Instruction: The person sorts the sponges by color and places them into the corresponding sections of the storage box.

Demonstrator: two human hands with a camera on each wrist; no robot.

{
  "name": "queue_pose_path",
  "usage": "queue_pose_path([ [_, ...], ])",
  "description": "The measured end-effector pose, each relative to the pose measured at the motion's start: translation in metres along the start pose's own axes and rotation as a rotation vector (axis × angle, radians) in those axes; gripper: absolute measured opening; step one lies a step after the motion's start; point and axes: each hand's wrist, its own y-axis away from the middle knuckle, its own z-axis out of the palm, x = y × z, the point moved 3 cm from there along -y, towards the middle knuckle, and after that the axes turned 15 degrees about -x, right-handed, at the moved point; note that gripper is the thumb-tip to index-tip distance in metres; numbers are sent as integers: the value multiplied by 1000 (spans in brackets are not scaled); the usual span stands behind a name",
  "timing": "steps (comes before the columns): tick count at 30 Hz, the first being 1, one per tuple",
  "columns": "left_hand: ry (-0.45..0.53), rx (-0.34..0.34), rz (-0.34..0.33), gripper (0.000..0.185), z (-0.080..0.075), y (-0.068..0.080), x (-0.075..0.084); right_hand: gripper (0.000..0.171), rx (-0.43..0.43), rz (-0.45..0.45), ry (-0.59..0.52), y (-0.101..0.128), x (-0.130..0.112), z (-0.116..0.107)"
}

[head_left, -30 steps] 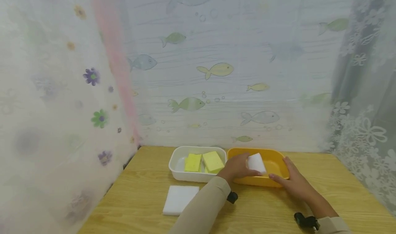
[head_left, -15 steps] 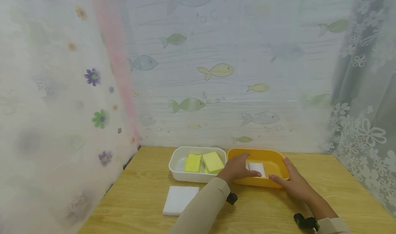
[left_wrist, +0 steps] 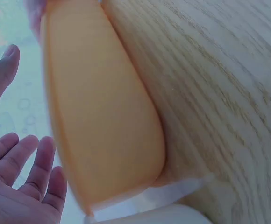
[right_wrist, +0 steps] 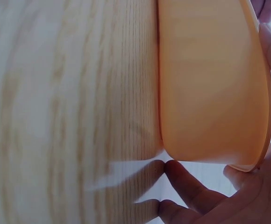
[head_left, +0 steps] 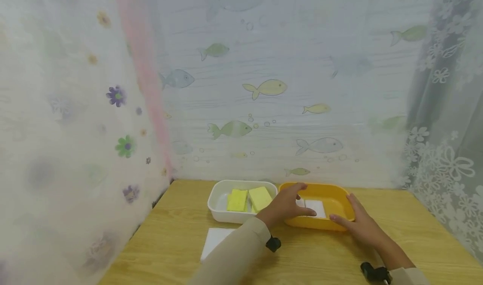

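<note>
An orange tub (head_left: 324, 224) stands on the wooden table, with a white sponge (head_left: 315, 207) lying flat inside it. My left hand (head_left: 290, 203) hovers over the tub's left rim with straight fingers and holds nothing. The left wrist view shows that hand (left_wrist: 18, 158) with an open palm beside the orange tub (left_wrist: 103, 116). My right hand (head_left: 352, 220) holds the tub's right end, thumb along the front wall and fingers at the rim. In the right wrist view the right hand (right_wrist: 247, 196) wraps round the end of the orange tub (right_wrist: 210, 84).
A white tub (head_left: 226, 216) stands left of the orange one and holds two yellow sponges (head_left: 237, 200). Another white sponge (head_left: 213, 239) lies on the table (head_left: 320, 255) in front of it, partly behind my left sleeve. Patterned curtains close in the back and both sides.
My left hand lowered the white sponge into the orange tub and let it go. The sponge now lies flat inside. My right hand has stayed on the tub's end.
</note>
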Motion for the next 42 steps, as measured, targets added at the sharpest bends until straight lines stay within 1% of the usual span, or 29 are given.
queue_pose_path([
  [4,-41,-8,14,88,-12,17,1,110,1,-6,4,-1,-2,0],
  [8,-96,-23,25,86,-29,40,-2,110,5,-13,11,-1,-5,0],
  [12,-150,-33,31,84,-40,68,-12,110,2,-19,13,-1,-6,0],
  [15,-162,-43,23,83,-46,88,-23,110,2,-22,17,-1,-6,-1],
  [18,-160,-48,8,84,-50,106,-32,109,0,-24,16,0,-6,-1],
  [22,-155,-57,-4,82,-54,128,-39,110,3,-21,17,1,-6,-2],
  [29,-155,-85,4,83,-58,161,-52,110,-2,1,10,1,-4,-1],
  [32,-127,-93,-7,85,-60,175,-59,111,-9,8,2,0,-4,1],
  [37,-103,-114,-33,86,-62,194,-74,112,-8,1,5,1,-3,2],
  [41,-150,-118,-47,88,-61,205,-83,111,-7,-10,11,2,-3,1],
  [42,-175,-117,-45,89,-61,207,-85,111,-8,-12,10,2,-3,1],
])
